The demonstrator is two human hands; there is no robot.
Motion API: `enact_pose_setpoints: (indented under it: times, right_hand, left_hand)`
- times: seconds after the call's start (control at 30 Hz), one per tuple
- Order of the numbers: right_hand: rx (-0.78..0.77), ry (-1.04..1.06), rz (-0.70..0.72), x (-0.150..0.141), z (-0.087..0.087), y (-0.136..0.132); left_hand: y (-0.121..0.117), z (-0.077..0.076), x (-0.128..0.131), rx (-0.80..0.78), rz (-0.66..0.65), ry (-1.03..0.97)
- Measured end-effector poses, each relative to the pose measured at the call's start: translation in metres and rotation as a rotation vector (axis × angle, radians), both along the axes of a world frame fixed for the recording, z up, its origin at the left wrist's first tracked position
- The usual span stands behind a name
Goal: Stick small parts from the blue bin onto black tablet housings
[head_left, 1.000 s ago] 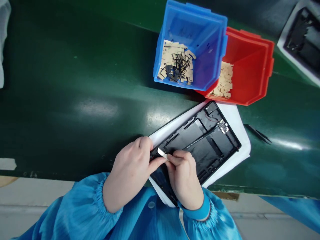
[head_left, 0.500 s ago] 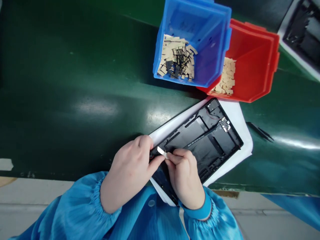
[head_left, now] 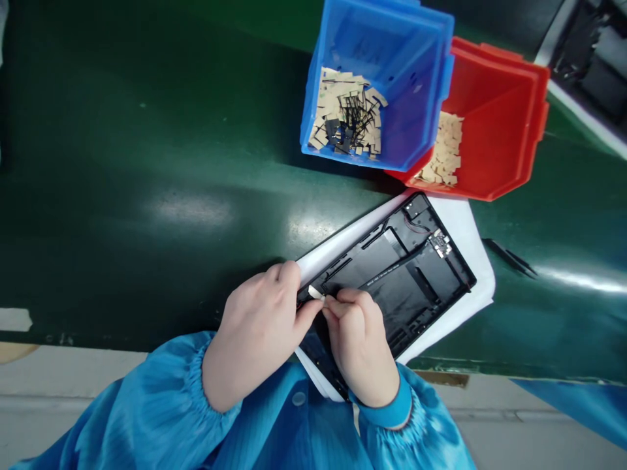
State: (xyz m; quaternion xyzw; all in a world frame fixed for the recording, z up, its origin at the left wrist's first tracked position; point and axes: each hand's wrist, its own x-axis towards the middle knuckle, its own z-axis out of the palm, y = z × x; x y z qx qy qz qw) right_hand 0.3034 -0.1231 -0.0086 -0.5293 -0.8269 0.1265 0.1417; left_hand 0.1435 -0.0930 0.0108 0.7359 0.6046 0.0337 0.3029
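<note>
A black tablet casing lies slanted in front of me, with a small circuit board near its far end. Between my thumb and fingertips, my right hand pinches a short pale strip just over the casing's near left part. My left hand is curled at the casing's left edge. Its thumb reaches in to the strip beside the right fingertips, and its other fingertips are hidden. White sheet material lies under the casing.
A blue bin with pale pieces and thin black bits stands beyond the casing. Right of it is a red bin with pale pieces. Black tweezers lie at right on the green table. Another black casing is at upper right.
Both hands have shifted only slightly, the left a little to the right. Less of the pale strip stands up, and it now looks tilted lower toward the casing.
</note>
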Motion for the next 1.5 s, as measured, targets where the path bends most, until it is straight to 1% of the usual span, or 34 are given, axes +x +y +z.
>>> enact_pose_setpoints:
  times: [0.2, 0.43, 0.87, 1.13, 1.4, 1.5]
  right_hand:
    - [-0.008, 0.018, -0.013, -0.0004, -0.0002, -0.0005]
    - [0.001, 0.119, 0.029, 0.0042, -0.0019, -0.0011]
    - [-0.030, 0.037, 0.028, 0.0029, 0.0018, -0.0007]
    - [-0.018, 0.013, 0.033, 0.0006, -0.0002, -0.0001]
    - [-0.013, 0.036, 0.007, 0.0009, -0.0010, 0.0003]
    - [-0.013, 0.084, 0.004, 0.0019, -0.0017, -0.0011]
  left_hand:
    - [0.0001, -0.0006, 0.0008, 0.038, 0.003, 0.027]
    - [-0.0025, -0.0009, -0.0025, 0.014, -0.001, -0.024]
    - [0.0000, -0.0006, -0.0035, -0.011, -0.006, -0.042]
    - [0.0018, 0.0016, -0.0011, -0.015, -0.001, 0.015]
    - [-0.0002, -0.0002, 0.0018, 0.014, 0.009, 0.034]
    - [0.0003, -0.0007, -0.0002, 0.003, 0.009, 0.000]
